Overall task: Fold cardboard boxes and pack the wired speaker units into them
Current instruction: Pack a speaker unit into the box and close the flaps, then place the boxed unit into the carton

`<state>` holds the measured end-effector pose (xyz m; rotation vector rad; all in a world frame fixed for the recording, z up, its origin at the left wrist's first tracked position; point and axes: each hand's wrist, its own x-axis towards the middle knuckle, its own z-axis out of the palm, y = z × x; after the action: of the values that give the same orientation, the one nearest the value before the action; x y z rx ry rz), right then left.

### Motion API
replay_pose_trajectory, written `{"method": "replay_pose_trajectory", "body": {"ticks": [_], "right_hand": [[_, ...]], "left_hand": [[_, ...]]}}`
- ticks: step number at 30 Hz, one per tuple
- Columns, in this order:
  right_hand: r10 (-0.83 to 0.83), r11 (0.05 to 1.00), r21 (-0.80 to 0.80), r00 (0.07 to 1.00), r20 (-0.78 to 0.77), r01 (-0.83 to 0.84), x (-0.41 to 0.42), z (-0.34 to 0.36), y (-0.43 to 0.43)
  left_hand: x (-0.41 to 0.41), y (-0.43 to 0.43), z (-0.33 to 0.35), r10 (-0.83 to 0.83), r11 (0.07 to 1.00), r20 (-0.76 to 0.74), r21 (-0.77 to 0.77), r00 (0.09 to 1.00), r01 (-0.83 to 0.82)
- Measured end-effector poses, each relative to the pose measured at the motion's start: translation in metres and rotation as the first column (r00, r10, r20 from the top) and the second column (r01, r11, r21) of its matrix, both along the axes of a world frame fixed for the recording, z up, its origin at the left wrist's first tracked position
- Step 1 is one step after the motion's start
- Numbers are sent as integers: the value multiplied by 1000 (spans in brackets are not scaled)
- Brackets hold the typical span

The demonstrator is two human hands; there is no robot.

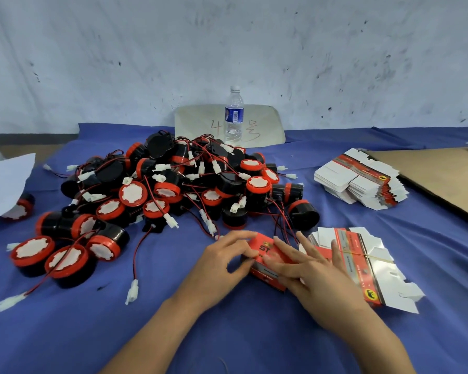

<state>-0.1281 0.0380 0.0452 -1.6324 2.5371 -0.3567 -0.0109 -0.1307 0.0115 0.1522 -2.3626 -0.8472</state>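
A small red cardboard box (265, 259) stands on the blue cloth near the front, between my two hands. My left hand (222, 261) grips its left end with thumb and fingers curled round it. My right hand (311, 271) lies over its right side, fingers spread and pressing on top. A big heap of black-and-red wired speaker units (173, 184) with white plugs lies behind and to the left. A banded bundle of flat box blanks (362, 263) sits just right of my right hand.
A second stack of flat blanks (362, 182) lies at the right rear beside a brown cardboard sheet (443, 174). A water bottle (234, 117) stands at the back before a marked board (200, 122). White paper (3, 182) covers the left edge.
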Motion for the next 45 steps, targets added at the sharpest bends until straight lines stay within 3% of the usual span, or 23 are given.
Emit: {"method": "replay_pose_trajectory", "body": {"ticks": [3, 6, 9, 12, 14, 18, 24, 32, 36, 38, 42, 43, 45], "right_hand": [[-23, 998, -64, 1000, -18, 21, 4, -5, 0], [-18, 951, -309, 995, -103, -15, 13, -9, -2], [-49, 765, -642, 990, -134, -49, 18, -15, -2], [-39, 593, -799, 995, 96, 100, 20, -14, 4], [-33, 554, -824, 992, 122, 120, 22, -13, 5], [18, 595, -803, 1000, -5, -15, 23, -10, 6], [30, 612, -789, 998, -50, -58, 25, -10, 8], [-19, 630, -765, 987, 157, 134, 19, -12, 6], [13, 611, -743, 935, 355, 274, 22, -7, 2], [1, 508, -778, 903, 429, 369, 22, -2, 2], [2, 195, -770, 785, 620, 608, 14, 19, 8], [61, 119, -734, 733, 678, 669, 9, 29, 12], [379, -13, -570, 531, 758, 822, -2, 49, 21]], "left_hand": [[-2, 6, -3, -51, 999, 56, -5, 997, 51], [-2, 8, -6, -71, 997, 137, -21, 988, 75], [-2, 10, -5, -63, 995, 175, -61, 982, 75], [-3, 17, -3, -78, 992, 111, -91, 991, 88], [-2, 24, 0, -93, 995, 86, -40, 992, 97], [4, 28, 5, -116, 993, 49, 10, 992, 116], [7, 41, 4, -145, 989, 68, 31, 987, 143], [1, 49, 7, -134, 983, 105, 142, 985, 118], [1, 42, 7, -139, 924, 20, 363, 990, 122], [-1, 35, 4, -56, 881, -58, 468, 997, 76], [-8, 22, -2, 71, 732, -134, 680, 988, 39], [-10, 20, -4, 73, 725, -127, 688, 989, 35], [-12, 20, -8, 50, 730, -116, 682, 992, 43]]}}
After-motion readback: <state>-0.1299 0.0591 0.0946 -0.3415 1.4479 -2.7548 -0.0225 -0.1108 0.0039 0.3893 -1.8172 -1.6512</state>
